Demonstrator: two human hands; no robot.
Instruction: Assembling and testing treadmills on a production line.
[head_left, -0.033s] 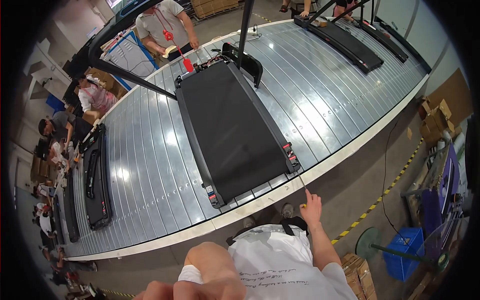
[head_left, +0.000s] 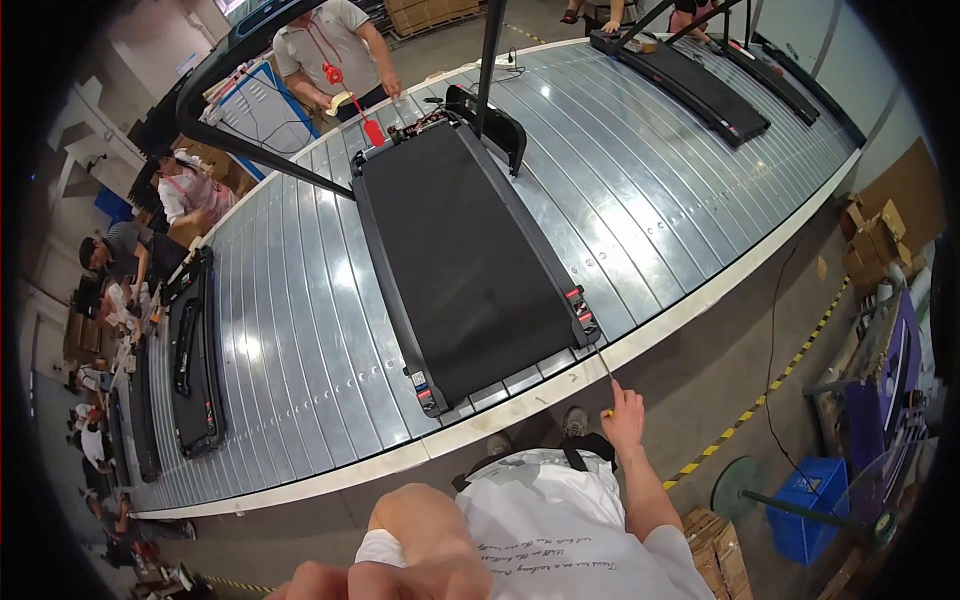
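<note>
The right hand [head_left: 625, 415] sits at about five o'clock from the picture's middle, just off the near rim of the conveyor [head_left: 300, 330]. Its fingers are closed around a thin screwdriver [head_left: 603, 368] with a yellowish handle end showing under the fist. The slim shaft runs up toward eleven o'clock from the hand, and its tip reaches the near right corner of the black treadmill [head_left: 465, 270], close to the end cap with red marks [head_left: 580, 310]. Whether the tip actually touches the cap is too small to tell.

The left hand [head_left: 330, 582] is at six o'clock, pressed against the lower edge of the frame and blurred; how far its fingers are open cannot be told, and nothing shows in it.

The treadmill lies lengthwise on the slatted metal conveyor, its near end almost at the belt's pale rim. Bare slats lie open on both sides of it, wider toward nine o'clock, where another flat black treadmill [head_left: 195, 350] rests well apart. Between the rim and the person's white shirt [head_left: 560, 530] is a narrow strip of grey floor. A blue crate [head_left: 815, 510] stands at four o'clock.
</note>
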